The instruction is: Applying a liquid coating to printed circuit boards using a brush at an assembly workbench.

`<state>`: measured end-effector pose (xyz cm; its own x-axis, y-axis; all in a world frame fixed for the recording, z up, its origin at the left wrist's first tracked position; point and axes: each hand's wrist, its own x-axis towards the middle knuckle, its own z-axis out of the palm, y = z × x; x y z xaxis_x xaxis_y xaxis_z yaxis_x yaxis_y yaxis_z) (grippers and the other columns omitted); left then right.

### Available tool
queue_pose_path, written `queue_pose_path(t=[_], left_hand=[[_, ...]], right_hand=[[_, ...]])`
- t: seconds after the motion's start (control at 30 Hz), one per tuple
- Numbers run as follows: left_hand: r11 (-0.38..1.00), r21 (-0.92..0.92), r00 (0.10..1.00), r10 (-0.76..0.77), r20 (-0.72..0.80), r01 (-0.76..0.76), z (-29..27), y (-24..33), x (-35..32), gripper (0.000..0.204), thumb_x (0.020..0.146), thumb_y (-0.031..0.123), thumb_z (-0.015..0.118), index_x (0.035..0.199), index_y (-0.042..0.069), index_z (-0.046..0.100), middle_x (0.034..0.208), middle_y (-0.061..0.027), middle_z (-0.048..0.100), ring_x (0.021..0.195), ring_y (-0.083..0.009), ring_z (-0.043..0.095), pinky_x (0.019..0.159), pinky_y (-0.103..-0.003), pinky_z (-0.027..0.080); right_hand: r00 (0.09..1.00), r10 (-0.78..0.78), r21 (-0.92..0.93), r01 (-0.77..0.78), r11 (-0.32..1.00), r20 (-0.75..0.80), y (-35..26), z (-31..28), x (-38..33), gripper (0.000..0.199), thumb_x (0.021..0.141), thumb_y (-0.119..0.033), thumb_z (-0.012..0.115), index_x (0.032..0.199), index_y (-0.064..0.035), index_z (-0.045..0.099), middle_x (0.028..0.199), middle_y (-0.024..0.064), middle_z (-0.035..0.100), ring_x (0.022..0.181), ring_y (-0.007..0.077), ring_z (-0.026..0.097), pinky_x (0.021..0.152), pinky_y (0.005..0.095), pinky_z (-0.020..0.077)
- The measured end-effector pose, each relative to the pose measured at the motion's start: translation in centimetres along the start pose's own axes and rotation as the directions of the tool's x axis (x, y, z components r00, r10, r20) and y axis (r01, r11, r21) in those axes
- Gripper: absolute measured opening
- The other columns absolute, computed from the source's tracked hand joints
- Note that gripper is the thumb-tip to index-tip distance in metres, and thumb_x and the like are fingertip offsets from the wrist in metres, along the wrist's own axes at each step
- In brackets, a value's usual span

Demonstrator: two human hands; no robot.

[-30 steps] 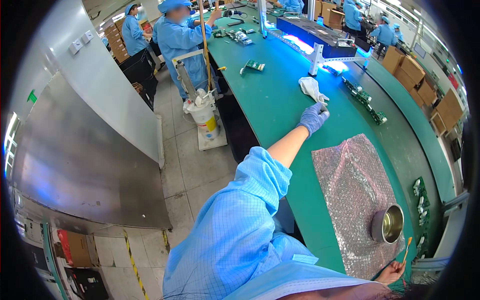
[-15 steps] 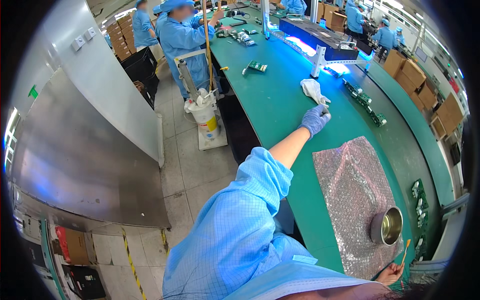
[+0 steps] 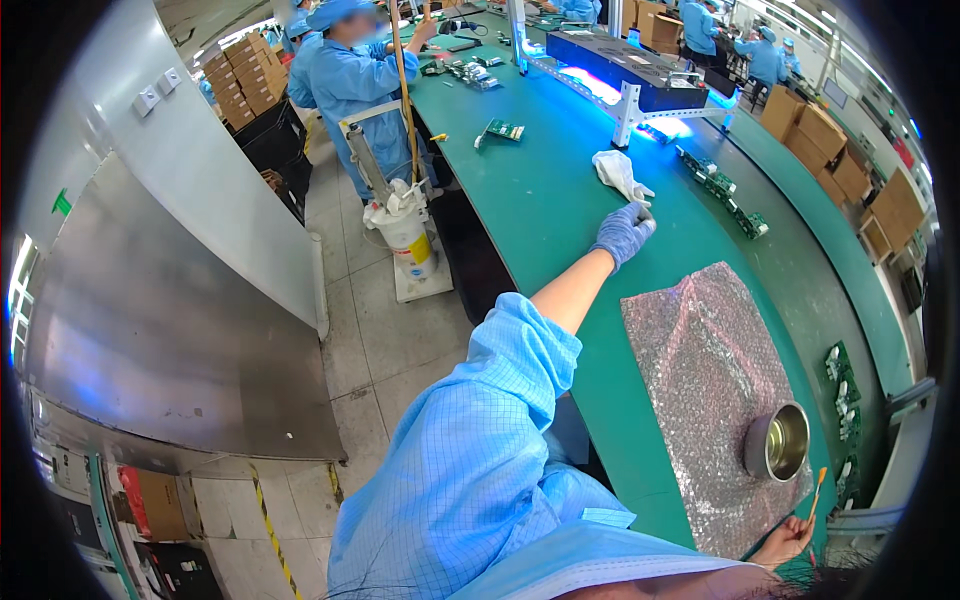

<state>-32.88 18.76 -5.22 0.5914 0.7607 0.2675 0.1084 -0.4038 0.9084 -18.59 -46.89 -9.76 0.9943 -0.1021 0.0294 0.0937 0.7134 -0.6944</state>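
Note:
My left hand (image 3: 623,237), in a blue-violet glove, reaches out over the green table with its fingers curled together. Its fingertips meet the near end of a crumpled white cloth or glove (image 3: 619,177); whether they grip it is hard to see. Low at the right, my bare right hand (image 3: 784,545) is closed round a slim brush (image 3: 818,490) with an orange upper end, tilted up. Just beyond this hand, a round metal cup (image 3: 777,443) with some clear yellowish liquid in it stands on a sheet of bubble wrap (image 3: 690,370).
Green circuit boards (image 3: 722,195) lie along the strip right of the table, with more boards (image 3: 845,400) nearer. Ahead, a lit frame (image 3: 627,115) carries a black box. A loose board (image 3: 499,131) lies at the far left. A white bucket (image 3: 408,240) stands beside the table, near a co-worker (image 3: 350,85).
The whole view has shifted slightly. My left hand remains beside the white cloth and my right hand still holds the brush.

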Motion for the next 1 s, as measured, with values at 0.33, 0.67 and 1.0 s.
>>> queue_pose_path(t=[0.33,0.67,1.0], left_hand=[[1.000,-0.017,1.000,-0.007,0.015,0.007,0.5,-0.9,0.4,0.018,0.075,0.022,0.062,0.085,0.008,0.060,0.074,-0.0110,0.062,0.068,-0.0234,0.060,0.067,-0.036,0.047],[0.999,-0.031,0.999,0.020,0.030,-0.020,1.1,-1.7,0.7,0.017,0.075,0.022,0.062,0.084,0.007,0.059,0.073,-0.0101,0.062,0.067,-0.0218,0.060,0.066,-0.034,0.047],[1.000,-0.029,0.999,-0.001,0.039,0.002,1.3,-1.3,0.5,0.018,0.075,0.020,0.062,0.085,0.006,0.059,0.074,-0.0094,0.062,0.067,-0.0206,0.059,0.065,-0.034,0.047]], right_hand=[[0.999,0.013,0.032,-0.012,0.999,-0.031,0.0,1.0,-0.7,0.019,0.091,-0.012,0.044,0.100,0.0038,0.051,0.064,-0.0003,0.032,0.055,0.0097,0.030,0.050,0.0231,0.0281],[0.998,0.006,0.031,-0.005,1.000,-0.062,0.3,0.9,-0.7,0.020,0.092,-0.010,0.042,0.103,0.0053,0.049,0.067,0.0004,0.034,0.055,0.0099,0.031,0.050,0.0226,0.0292],[0.996,0.004,0.036,-0.001,0.999,-0.085,0.4,1.3,-1.0,0.020,0.092,-0.010,0.042,0.103,0.0058,0.048,0.067,0.0007,0.033,0.055,0.0098,0.031,0.049,0.0225,0.0294]])
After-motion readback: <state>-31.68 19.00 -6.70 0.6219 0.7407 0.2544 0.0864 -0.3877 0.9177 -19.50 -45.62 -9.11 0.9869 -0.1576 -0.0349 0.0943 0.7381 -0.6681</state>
